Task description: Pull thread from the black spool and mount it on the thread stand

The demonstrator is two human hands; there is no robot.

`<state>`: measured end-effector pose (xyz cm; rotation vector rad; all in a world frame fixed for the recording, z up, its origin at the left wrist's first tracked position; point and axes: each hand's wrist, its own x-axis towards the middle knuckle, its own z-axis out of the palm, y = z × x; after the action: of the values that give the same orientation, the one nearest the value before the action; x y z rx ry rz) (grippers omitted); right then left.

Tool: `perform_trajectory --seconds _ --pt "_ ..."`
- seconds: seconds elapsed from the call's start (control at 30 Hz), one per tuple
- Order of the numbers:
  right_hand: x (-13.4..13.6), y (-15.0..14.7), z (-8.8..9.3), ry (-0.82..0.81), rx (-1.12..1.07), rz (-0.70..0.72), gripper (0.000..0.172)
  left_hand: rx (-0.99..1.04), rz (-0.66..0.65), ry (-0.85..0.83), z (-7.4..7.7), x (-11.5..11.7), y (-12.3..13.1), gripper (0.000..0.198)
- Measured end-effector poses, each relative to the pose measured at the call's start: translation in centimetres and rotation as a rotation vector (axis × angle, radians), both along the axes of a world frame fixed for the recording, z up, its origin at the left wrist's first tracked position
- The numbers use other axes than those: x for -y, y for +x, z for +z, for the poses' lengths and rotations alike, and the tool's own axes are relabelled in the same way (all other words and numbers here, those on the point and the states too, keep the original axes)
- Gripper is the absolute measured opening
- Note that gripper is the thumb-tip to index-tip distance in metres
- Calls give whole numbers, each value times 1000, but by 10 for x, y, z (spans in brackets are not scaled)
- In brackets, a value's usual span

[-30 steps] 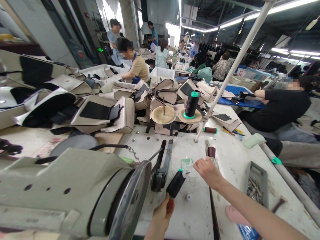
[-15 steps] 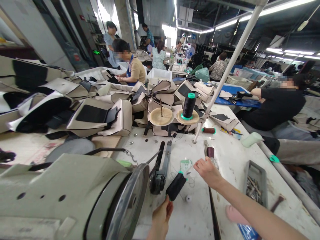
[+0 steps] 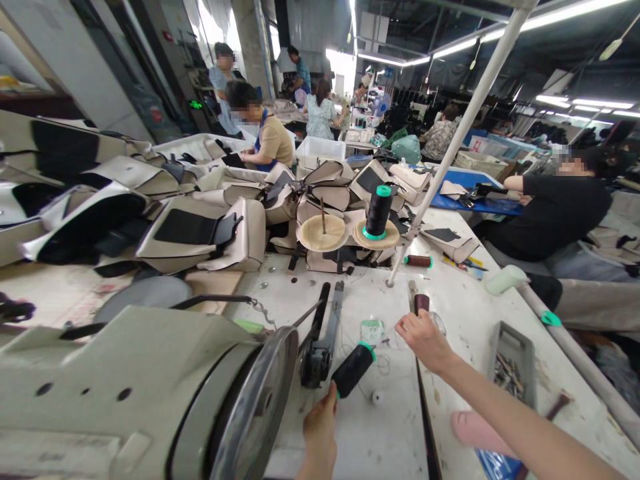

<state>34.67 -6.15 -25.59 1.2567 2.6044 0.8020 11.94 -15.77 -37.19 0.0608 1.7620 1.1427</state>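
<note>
My left hand [image 3: 321, 423] is closed round the lower end of a spool of black thread [image 3: 353, 371] with teal ends. The spool tilts up to the right above the white table. My right hand [image 3: 425, 340] is closed in a pinch to the right of the spool, apart from it; what its fingers hold, if anything, I cannot make out. Just behind that hand is a dark maroon thread spool [image 3: 421, 304]. A small white bobbin-like piece [image 3: 377, 398] and a green-and-clear packet [image 3: 373, 329] lie near the black spool.
A sewing machine [image 3: 125, 393] with a handwheel [image 3: 260, 407] fills the left. Behind are a thread stand with another black spool [image 3: 379, 213], a slanting pole [image 3: 460, 133] and piled beige-black bags [image 3: 200, 230]. At right stand a metal-parts tray [image 3: 525, 360] and a pink object [image 3: 475, 430]. Co-workers sit beyond.
My right hand has moved slightly right, away from the spool's top. A whitish translucent bit seen between them earlier no longer shows there. My left hand keeps its hold on the spool.
</note>
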Motion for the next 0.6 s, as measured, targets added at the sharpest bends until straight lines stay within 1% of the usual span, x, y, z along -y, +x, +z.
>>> perform_trajectory --seconds 0.1,0.17,0.27,0.37,0.47,0.6 --pt "-1 5 5 5 -2 -2 16 109 17 -96 4 -2 2 32" --pt "5 1 9 3 -1 13 17 134 51 -128 8 -3 5 33" --pt "18 -15 12 -6 -13 72 19 189 112 -181 13 -3 12 32" --pt "28 -31 10 -5 -43 154 20 240 156 -223 16 -1 19 33" --pt "24 -34 4 2 -29 172 19 286 179 -251 17 2 21 35" --pt "8 -17 2 12 -4 106 17 354 199 -242 17 4 19 34"
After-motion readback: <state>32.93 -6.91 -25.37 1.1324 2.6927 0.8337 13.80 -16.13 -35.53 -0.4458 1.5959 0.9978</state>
